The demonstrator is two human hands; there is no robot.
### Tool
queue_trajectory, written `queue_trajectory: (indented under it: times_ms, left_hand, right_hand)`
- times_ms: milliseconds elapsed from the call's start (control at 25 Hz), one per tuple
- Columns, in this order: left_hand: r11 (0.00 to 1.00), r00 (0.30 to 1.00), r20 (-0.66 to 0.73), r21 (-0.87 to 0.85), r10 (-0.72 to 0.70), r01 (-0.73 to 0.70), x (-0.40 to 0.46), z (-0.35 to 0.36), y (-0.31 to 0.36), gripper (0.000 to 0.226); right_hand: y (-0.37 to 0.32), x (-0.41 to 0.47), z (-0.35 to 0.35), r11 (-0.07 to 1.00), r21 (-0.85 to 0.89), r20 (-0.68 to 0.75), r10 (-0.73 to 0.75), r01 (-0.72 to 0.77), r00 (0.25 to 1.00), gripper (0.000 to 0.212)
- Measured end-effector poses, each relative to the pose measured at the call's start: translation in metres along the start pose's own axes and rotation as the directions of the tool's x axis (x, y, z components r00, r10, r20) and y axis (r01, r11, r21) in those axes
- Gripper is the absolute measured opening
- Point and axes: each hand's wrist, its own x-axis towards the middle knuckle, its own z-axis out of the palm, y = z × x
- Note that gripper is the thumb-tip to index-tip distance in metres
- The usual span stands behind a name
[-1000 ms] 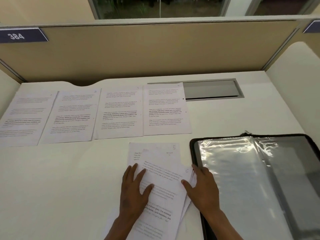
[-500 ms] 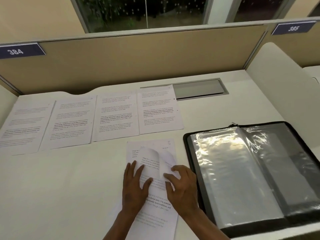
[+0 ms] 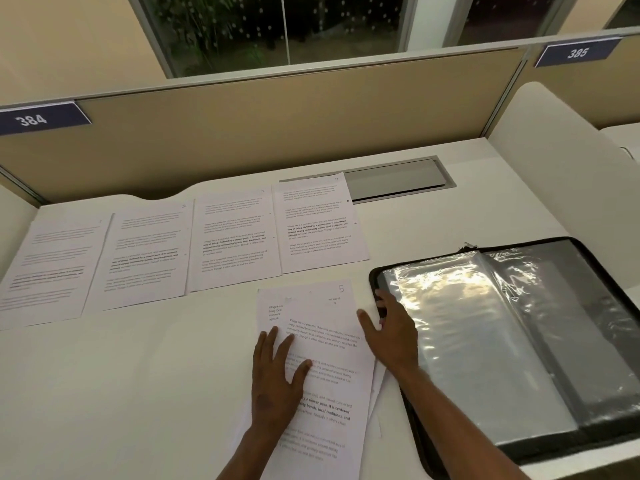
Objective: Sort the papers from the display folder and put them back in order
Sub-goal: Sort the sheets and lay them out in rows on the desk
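Note:
A loose stack of printed papers (image 3: 332,344) lies in front of me on the white desk (image 3: 138,375). A sheet marked 5 (image 3: 304,296) peeks out at its far end. My left hand (image 3: 277,379) presses flat on the stack, fingers straight. My right hand (image 3: 391,330) rests with spread fingers at the stack's right edge, against the rim of the open black display folder (image 3: 502,341). Clear sleeves of the folder shine on the right. Several sorted pages (image 3: 194,244) lie in a row across the back of the desk.
A beige partition (image 3: 277,126) with labels 384 and 385 closes off the back. A grey cable hatch (image 3: 398,181) sits behind the rightmost page. A white side panel (image 3: 561,161) bounds the desk on the right.
My right hand let go of the curled sheet corner and moved right to the folder's rim. The top sheet lies flat again. The left hand stayed on the stack.

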Motion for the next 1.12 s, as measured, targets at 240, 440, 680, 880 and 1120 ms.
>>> queue_trajectory:
  times_ms: [240,440,680,880,1120]
  left_hand:
    - [1.0,1.0,0.003,-0.005,-0.02,0.02,0.001,0.002,-0.001,0.06]
    - [0.999,0.999,0.009,-0.035,-0.037,0.037,0.001,0.002,0.0,0.062]
    - [1.0,1.0,0.015,0.014,-0.022,0.022,-0.001,0.004,-0.003,0.069]
    - [1.0,1.0,-0.023,0.017,-0.013,0.014,-0.012,0.003,-0.004,0.064]
    - [0.999,0.999,-0.025,0.037,-0.039,0.04,-0.027,0.002,-0.004,0.073]
  right_hand:
    - [-0.029,0.08,0.006,0.983,-0.038,0.387,0.182,-0.182,0.904,0.032]
    - [-0.045,0.097,0.018,0.978,-0.062,0.37,0.209,-0.2,0.905,0.028]
    - [-0.048,0.096,0.021,0.99,-0.044,0.39,0.141,-0.134,0.91,0.036]
    - [-0.06,0.092,0.005,0.991,0.12,0.333,-0.098,0.061,0.938,0.016]
    - [-0.088,0.097,-0.033,0.936,0.289,0.255,-0.277,0.201,0.926,0.008]
